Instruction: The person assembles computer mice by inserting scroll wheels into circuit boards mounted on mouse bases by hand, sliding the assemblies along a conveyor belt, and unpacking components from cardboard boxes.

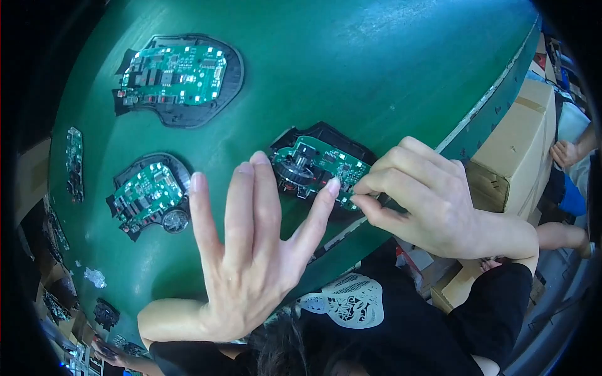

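A green circuit board (pixel 343 164) with a ribbed black wheel (pixel 295 170) lies in a black plastic shell (pixel 326 133) near the table's front edge. My left hand (pixel 251 250) has its fingers spread, and its thumb tip rests on the board beside the wheel. At the board's right end, my right hand (pixel 420 194) pinches with thumb and forefinger; whatever sits between those fingertips is too small to make out. Left of my left hand lies another shell with a board (pixel 150 191), a round clear-faced part (pixel 175 220) at its corner.
A larger shell with its board (pixel 179 75) lies at the back left of the green table (pixel 301 69). A narrow board (pixel 74 163) and a crumpled clear scrap (pixel 95 278) are near the left edge. Cardboard boxes (pixel 520 138) and another person's hand (pixel 565 153) are at the right.
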A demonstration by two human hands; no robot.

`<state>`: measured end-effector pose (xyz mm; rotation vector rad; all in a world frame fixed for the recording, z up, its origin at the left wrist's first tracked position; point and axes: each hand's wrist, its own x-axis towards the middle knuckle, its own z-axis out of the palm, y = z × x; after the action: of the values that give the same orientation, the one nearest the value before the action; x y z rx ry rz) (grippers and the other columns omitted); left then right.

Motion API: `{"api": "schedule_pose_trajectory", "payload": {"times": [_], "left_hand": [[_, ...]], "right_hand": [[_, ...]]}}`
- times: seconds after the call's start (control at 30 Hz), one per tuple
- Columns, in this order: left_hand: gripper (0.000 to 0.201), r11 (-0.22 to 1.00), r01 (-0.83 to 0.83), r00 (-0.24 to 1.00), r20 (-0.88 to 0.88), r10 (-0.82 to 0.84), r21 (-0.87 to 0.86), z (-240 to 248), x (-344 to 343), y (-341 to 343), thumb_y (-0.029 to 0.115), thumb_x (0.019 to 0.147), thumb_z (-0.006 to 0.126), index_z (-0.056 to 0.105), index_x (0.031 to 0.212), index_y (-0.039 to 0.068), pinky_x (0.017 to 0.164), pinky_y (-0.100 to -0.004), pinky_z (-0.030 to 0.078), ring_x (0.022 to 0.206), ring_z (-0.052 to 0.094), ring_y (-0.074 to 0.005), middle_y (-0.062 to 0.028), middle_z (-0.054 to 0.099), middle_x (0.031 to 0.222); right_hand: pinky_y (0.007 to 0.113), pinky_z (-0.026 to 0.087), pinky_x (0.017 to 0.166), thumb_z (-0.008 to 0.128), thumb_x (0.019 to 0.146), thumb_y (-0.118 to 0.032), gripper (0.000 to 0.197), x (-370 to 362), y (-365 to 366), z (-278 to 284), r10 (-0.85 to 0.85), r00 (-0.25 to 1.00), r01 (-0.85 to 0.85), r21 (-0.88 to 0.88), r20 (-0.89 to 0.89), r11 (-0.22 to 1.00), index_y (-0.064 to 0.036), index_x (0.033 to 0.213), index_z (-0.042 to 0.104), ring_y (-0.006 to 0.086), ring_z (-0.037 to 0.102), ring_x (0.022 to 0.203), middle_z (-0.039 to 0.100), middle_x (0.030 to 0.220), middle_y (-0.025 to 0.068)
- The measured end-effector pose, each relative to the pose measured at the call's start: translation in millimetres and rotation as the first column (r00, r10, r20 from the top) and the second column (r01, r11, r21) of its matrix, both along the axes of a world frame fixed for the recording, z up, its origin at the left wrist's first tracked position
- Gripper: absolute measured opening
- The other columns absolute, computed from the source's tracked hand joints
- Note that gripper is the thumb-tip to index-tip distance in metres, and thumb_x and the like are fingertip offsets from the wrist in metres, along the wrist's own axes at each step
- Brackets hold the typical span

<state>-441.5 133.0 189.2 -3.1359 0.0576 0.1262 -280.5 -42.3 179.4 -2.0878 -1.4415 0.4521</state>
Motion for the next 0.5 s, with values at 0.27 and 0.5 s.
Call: {"api": "schedule_pose_trajectory", "payload": {"times": [0.27,0.5], "left_hand": [[0.070,0.998,0.000,1.000,-0.002,0.000,-0.071,3.4,4.1,0.8,0.028,0.072,0.081,0.060,0.138,0.038,0.114,-0.0633,0.034,0.123,0.051,-0.0360,-0.0225,0.054,0.134],[0.072,0.996,0.024,0.999,0.034,-0.021,-0.080,0.3,9.0,3.5,0.023,0.068,0.082,0.062,0.136,0.037,0.114,-0.0622,0.034,0.122,0.052,-0.0351,-0.0195,0.055,0.126]], "right_hand": [[0.029,0.045,0.043,0.081,0.070,-0.005,0.022,4.5,-2.3,11.7,0.102,0.989,-0.099,-0.031,0.111,0.995,-0.0061,0.089,0.070,0.0143,0.058,0.074,0.060,0.083,0.0011],[0.029,0.050,0.050,0.079,0.076,-0.009,0.031,7.4,-6.2,11.8,0.038,0.967,-0.036,-0.012,0.250,0.999,-0.0057,0.106,0.072,0.0169,0.060,0.078,0.064,0.097,0.0028]]}}
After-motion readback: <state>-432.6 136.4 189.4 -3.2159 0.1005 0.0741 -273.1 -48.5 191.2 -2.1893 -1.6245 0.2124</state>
